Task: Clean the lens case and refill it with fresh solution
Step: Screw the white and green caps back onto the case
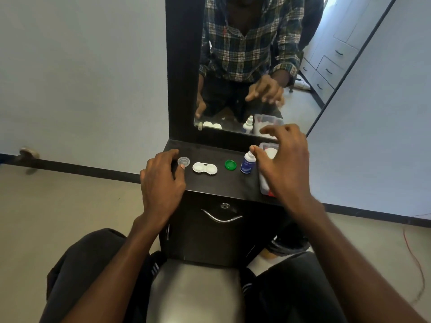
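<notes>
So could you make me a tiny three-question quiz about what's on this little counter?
1. True or false: both cups of the lens case are uncovered.
2. What colour is the loose cap between the case and the solution bottle?
3. Which hand touches the clear cap: A left hand, B right hand?

Key: 1 true; 2 green; 3 A.
</notes>
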